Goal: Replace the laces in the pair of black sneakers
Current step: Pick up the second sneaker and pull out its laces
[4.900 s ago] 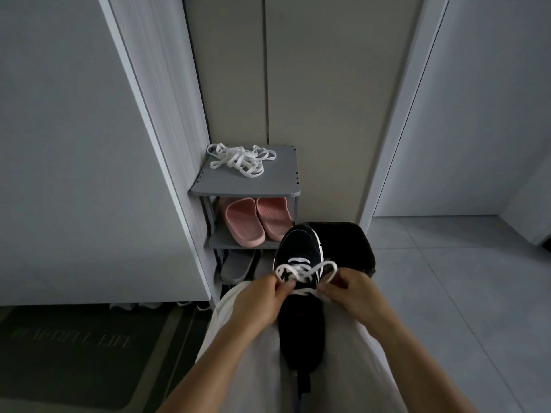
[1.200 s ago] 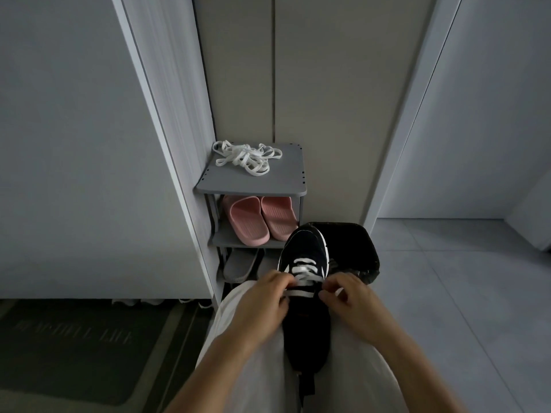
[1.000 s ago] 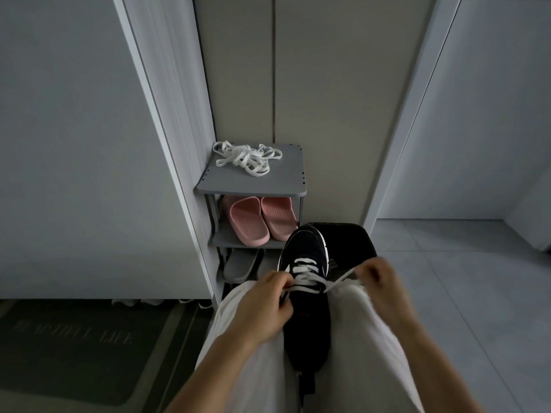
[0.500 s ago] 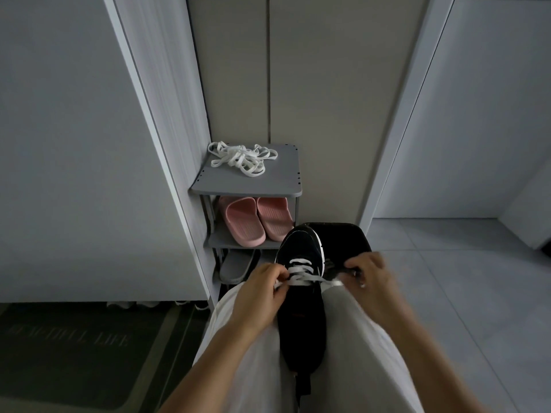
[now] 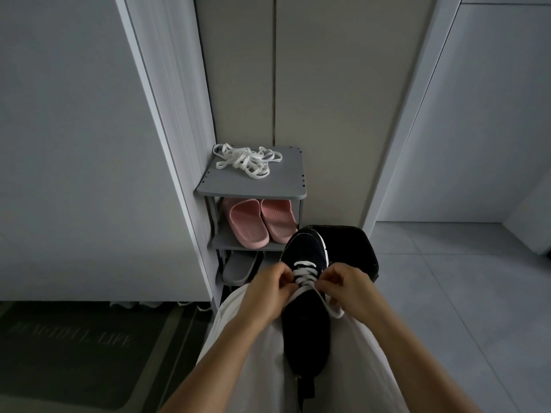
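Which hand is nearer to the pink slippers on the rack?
Left. The left hand lies just below the pink slippers; the right hand is across the black sneaker, farther right. Both pinch the white lace.

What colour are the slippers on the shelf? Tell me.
Pink; the slippers show best in the head view, under the rack's top shelf.

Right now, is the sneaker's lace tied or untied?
Untied: no bow on the sneaker; the white lace runs loose into the right hand.
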